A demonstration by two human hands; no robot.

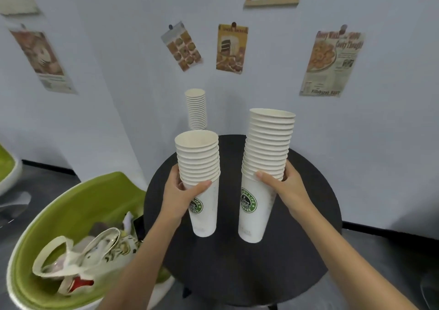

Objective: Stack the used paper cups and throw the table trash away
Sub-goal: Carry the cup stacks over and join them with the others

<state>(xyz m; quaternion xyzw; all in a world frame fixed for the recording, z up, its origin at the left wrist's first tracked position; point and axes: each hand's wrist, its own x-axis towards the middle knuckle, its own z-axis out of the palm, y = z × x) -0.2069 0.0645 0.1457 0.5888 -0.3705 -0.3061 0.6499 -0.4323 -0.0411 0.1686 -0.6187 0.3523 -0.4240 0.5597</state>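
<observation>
Round and black, the tabletop carried two columns of nested paper cups over its middle, upright and a little apart. The shorter stack stood toward the tabletop's left, the taller stack toward its right. Whether their bases rested on the tabletop or hung just above it could not be told.

Each was gripped just below the crowd of rims, probably because the bare bottom cup gave the surest hold for lifting one column into the other. The left hand curled round the shorter stack, thumb across the front. The right hand wrapped the taller one the same way. Both forearms reached in from the tabletop's near edge, wrists roughly level.

A third stack rose at the tabletop's far edge. Left of the tabletop, a green chair held a tote bag. Behind the tabletop, posters hung on the wall.
</observation>
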